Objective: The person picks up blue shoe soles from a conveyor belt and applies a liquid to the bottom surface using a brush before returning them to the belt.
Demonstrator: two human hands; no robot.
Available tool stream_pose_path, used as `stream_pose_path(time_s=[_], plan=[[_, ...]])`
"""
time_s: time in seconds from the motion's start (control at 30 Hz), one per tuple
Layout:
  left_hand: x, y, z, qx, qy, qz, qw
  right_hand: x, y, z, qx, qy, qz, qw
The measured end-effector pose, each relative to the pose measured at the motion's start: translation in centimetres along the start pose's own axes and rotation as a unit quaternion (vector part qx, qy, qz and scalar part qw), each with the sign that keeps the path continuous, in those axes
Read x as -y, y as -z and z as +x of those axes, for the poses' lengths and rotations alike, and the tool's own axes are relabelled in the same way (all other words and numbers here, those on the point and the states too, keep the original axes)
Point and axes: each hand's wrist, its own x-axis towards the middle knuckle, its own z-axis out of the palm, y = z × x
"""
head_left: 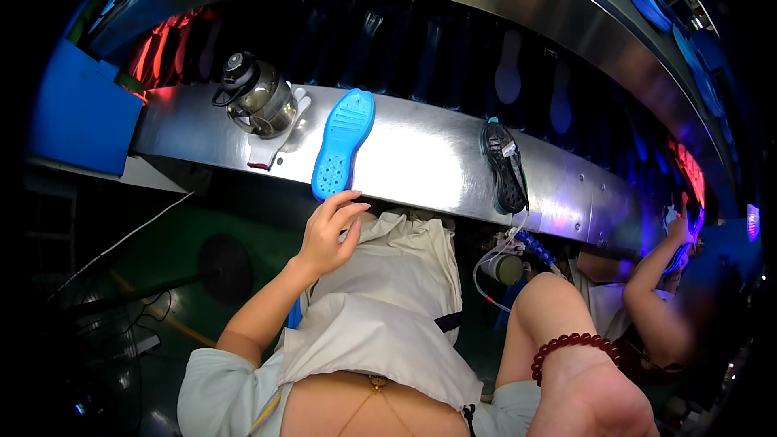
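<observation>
I see the blue shoe sole (344,146) lying on the table (429,154), at twelve o'clock from the left hand (332,231), whose fingers are loosely bent and hold nothing. The right hand (599,400) runs out of my view, so I can't tell what its fingers do. At ten o'clock from the sole, a see-through bottle (267,101) stands capped, its contents unclear to me.

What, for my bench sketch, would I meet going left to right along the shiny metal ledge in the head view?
Rounded translucent bottle with black lid, bright blue perforated shoe sole, black shoe with teal edging.
</observation>
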Motion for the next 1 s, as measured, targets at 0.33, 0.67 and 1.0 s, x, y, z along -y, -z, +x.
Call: stream_pose_path(time_s=[0.33,0.67,1.0], plan=[[0.5,-0.3,-0.3,0.002,0.011,-0.012,1.000,0.0,1.4,-0.8,0.016,-0.046,0.047,0.998],[2.6,-1.0,-4.1,0.345,0.104,0.039,0.932,5.9,15.1,-17.9,0.468,-0.814,0.018,0.343],[8.0,-4.3,-6.7,0.302,0.227,0.164,0.912,8.3,22.3,-22.3,0.855,-0.458,-0.161,0.180]])
